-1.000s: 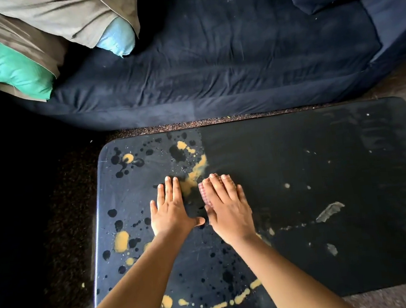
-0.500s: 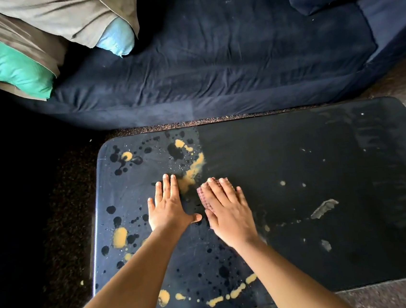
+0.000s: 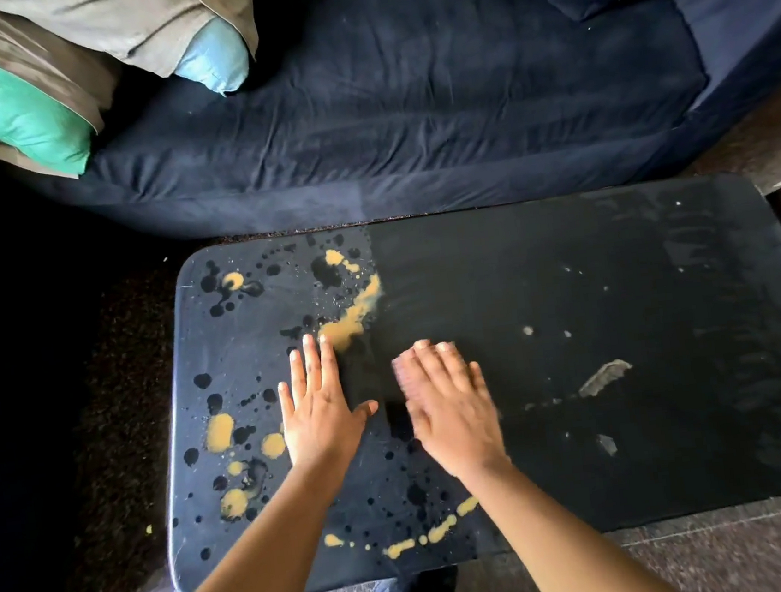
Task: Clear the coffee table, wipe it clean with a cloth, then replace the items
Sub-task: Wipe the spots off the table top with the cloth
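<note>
The dark coffee table (image 3: pixel 617 272) fills the lower view, its left part spattered with yellow smears (image 3: pixel 352 316) and black spots. My left hand (image 3: pixel 319 414) lies flat on the tabletop with fingers straight and spread, just below the largest yellow smear. My right hand (image 3: pixel 453 409) presses flat on a small pinkish cloth (image 3: pixel 406 373), of which only the left edge shows beside my fingers. This hand is slightly blurred. The right part of the table looks mostly dark, with a few pale flecks.
A dark blue sofa (image 3: pixel 406 101) runs along the table's far edge, with green and beige pillows (image 3: pixel 20 93) at its left end. Dark carpet lies left of the table. A grey scuff mark (image 3: pixel 604 377) shows on the tabletop right of my hands.
My right hand has slid the cloth to the right, away from the left hand, widening the gap between them. The left hand stays flat in the same spot.
</note>
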Available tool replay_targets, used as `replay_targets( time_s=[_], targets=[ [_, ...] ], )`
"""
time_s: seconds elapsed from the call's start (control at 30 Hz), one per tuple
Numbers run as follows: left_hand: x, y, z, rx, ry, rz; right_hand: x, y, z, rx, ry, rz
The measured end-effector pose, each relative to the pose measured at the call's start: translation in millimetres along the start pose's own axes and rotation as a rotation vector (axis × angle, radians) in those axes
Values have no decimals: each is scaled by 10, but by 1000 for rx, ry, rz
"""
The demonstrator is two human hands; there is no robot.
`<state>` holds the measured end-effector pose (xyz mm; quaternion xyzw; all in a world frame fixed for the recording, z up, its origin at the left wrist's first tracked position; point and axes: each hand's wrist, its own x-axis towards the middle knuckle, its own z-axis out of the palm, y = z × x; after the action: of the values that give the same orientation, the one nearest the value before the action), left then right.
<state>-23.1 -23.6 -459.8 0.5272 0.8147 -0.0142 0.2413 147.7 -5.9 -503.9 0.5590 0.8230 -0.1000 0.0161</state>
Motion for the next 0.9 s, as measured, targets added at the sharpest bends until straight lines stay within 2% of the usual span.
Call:
replay_targets(
  time_s=[0.1,0.2,0.27,0.33,0.43,0.47,0.57,0.67,0.73,0.83,0.9],
  targets=[
    [-306,-86,104,1,-54,-58,-32,246,-19,-2,9,262],
    [-486,-187,197,27,-100,-101,-31,29,-25,60,60,380],
    [-516,-210,221,19,-116,-111,-87,-250,15,100,43,295],
    [-493,-192,220,19,-122,-109,-190,-432,65,86,22,107],
    [-463,-140,173,46,-144,-109,-264,-245,26,26,-14,-51],
    [-453,-123,160,60,-160,-111,-297,-98,21,3,-17,-17],
    [-440,-85,127,119,-194,-126,-392,265,-5,-17,-13,242],
    [-431,-62,118,167,-224,-131,-446,85,38,66,40,371],
    [-430,-47,122,184,-235,-133,-490,-205,66,104,61,266],
    [-422,-33,124,188,-241,-136,-581,-322,76,58,19,-37],
    [-416,-42,131,190,-244,-136,-628,-94,70,13,-2,-66]
  ],
)
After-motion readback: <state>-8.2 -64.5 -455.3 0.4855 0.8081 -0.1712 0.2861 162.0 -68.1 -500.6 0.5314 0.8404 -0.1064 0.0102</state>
